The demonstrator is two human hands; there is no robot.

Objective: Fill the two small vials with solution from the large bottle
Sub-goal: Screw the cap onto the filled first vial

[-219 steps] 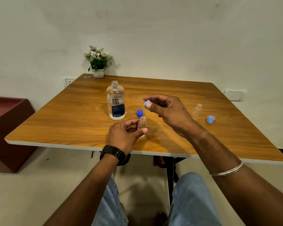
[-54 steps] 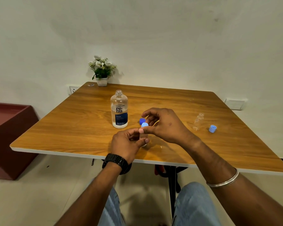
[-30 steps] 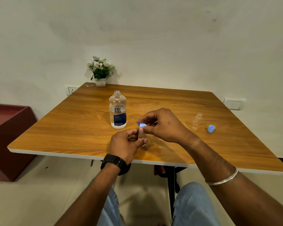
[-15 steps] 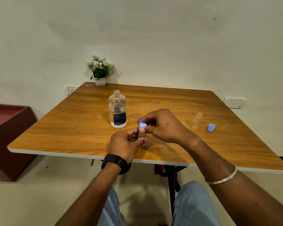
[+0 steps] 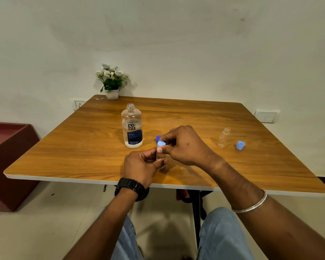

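The large clear bottle (image 5: 132,126) with a dark blue label stands uncapped on the wooden table (image 5: 83,147). Its dark blue cap (image 5: 158,138) lies just behind my hands. My left hand (image 5: 143,165) grips a small clear vial (image 5: 160,157) standing near the front edge. My right hand (image 5: 182,145) pinches a light blue cap (image 5: 161,143) sitting on top of that vial. A second small vial (image 5: 224,138) stands open at the right, its light blue cap (image 5: 240,145) lying beside it.
A small white pot of flowers (image 5: 112,82) sits at the table's back left corner. A dark red box (image 5: 8,156) stands on the floor to the left. My knees are under the table's front edge.
My right hand brought the light blue cap down onto the vial held by my left hand and has been turning slightly on it. The rest stays where it was.
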